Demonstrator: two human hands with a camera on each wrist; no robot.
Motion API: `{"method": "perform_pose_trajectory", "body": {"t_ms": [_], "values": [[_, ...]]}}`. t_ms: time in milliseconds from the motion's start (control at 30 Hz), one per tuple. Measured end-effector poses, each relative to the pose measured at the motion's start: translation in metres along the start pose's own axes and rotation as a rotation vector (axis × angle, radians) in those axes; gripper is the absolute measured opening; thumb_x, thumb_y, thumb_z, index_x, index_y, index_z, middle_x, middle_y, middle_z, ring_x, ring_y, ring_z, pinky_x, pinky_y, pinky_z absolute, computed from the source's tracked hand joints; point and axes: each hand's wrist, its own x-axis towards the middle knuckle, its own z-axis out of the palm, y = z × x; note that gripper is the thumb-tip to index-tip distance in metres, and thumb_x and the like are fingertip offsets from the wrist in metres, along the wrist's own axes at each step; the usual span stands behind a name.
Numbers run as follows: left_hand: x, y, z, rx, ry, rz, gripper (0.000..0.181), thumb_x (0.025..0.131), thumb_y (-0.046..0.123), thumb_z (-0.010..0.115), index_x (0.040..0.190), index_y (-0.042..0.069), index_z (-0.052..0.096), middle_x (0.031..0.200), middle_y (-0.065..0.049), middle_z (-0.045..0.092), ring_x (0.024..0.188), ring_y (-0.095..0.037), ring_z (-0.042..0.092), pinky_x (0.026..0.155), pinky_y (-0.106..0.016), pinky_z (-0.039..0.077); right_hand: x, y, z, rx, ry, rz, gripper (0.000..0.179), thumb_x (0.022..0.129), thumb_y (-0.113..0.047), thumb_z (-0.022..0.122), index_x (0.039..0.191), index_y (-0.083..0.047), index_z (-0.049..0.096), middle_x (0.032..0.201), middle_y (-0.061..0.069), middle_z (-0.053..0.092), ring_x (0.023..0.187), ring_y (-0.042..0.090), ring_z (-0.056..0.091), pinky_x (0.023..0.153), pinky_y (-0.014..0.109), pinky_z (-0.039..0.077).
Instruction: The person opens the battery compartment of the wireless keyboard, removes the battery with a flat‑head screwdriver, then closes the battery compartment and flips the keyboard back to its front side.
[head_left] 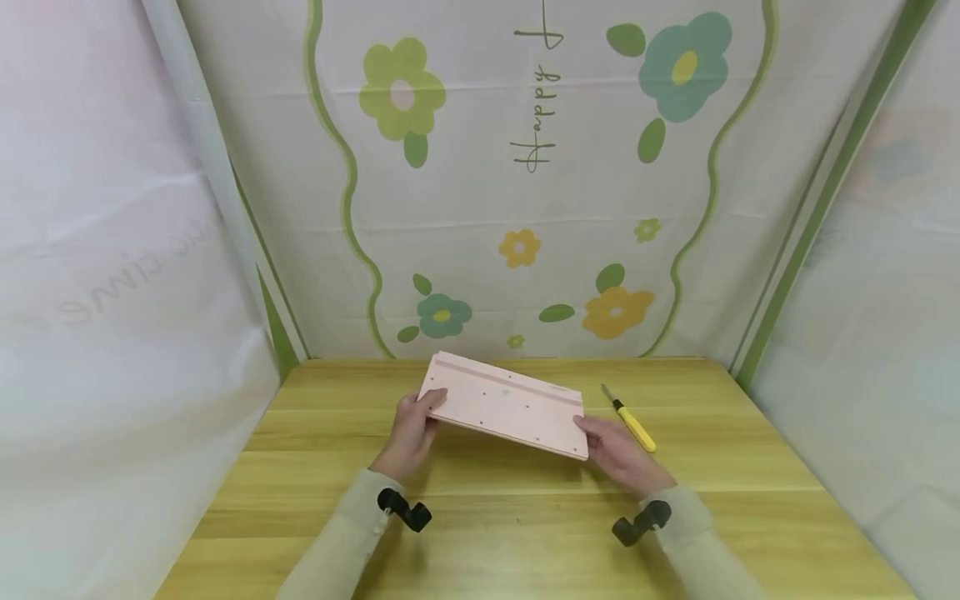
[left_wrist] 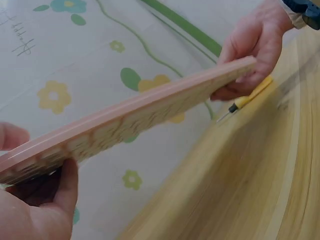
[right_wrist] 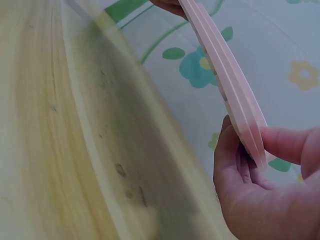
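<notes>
A pink keyboard [head_left: 504, 408] is held above the table with its back turned up, and small screw holes dot that back. Pale keys on its underside [left_wrist: 125, 127] show in the left wrist view. My left hand [head_left: 411, 433] grips one short end, thumb on the back and fingers beneath. At the other end, my right hand [head_left: 618, 450] pinches the edge between thumb and fingers, as the right wrist view also shows. A screwdriver [head_left: 632, 423] with a yellow handle lies on the table just beyond the right hand.
The wooden table [head_left: 480, 533] stretches below both arms. Behind it hangs a white cloth [head_left: 465, 192] printed with flowers, and more cloth closes in the left side [head_left: 127, 250] and the right side [head_left: 877, 292].
</notes>
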Motion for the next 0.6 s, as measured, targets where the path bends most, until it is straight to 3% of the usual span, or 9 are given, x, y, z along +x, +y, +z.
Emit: {"method": "perform_pose_trajectory", "body": {"t_ms": [67,167,300,433,600], "values": [[0.000,0.003,-0.008,0.093,-0.025,-0.023,0.059,0.102,0.011,0.064,0.153,-0.012,0.042,0.149,-0.026,0.052,0.122,-0.017,0.061,0.094,-0.019,0.058,0.000,-0.005,-0.003,-0.052,0.002,-0.003,0.040,0.111,-0.014,0.054,0.142,0.011,0.054,0.109,-0.001,0.075,0.103,0.010,0.071,0.089,0.025,0.062],[0.000,0.005,-0.019,0.307,-0.036,-0.026,0.059,0.102,0.016,0.067,0.152,-0.008,0.048,0.150,-0.026,0.055,0.125,-0.022,0.060,0.094,-0.019,0.056,0.001,-0.014,-0.005,-0.126,0.034,-0.007,0.052,0.110,-0.016,0.057,0.148,0.017,0.045,0.112,0.001,0.075,0.103,0.010,0.072,0.089,0.025,0.062],[0.000,0.008,-0.029,0.538,-0.032,-0.009,0.044,0.099,0.022,0.073,0.134,-0.004,0.067,0.120,-0.016,0.069,0.104,-0.019,0.062,0.081,-0.022,0.054,0.004,-0.023,-0.005,-0.207,0.065,-0.004,0.060,0.109,-0.019,0.060,0.150,0.019,0.041,0.122,0.008,0.072,0.106,0.009,0.071,0.092,0.024,0.062],[0.001,0.008,-0.033,0.625,-0.042,-0.004,0.028,0.095,0.022,0.079,0.109,-0.002,0.074,0.089,-0.003,0.060,0.081,-0.017,0.053,0.066,-0.024,0.047,0.004,-0.025,-0.006,-0.252,0.081,-0.001,0.058,0.109,-0.018,0.059,0.149,0.020,0.041,0.135,0.024,0.066,0.109,0.011,0.070,0.094,0.025,0.062],[0.003,0.001,-0.037,0.723,-0.025,0.014,0.025,0.093,0.024,0.082,0.102,0.001,0.077,0.083,-0.002,0.062,0.076,-0.016,0.053,0.064,-0.025,0.046,0.002,-0.024,-0.005,-0.315,0.104,0.000,0.058,0.108,-0.015,0.060,0.149,0.021,0.040,0.151,0.038,0.051,0.124,0.024,0.068,0.103,0.032,0.061]]}}
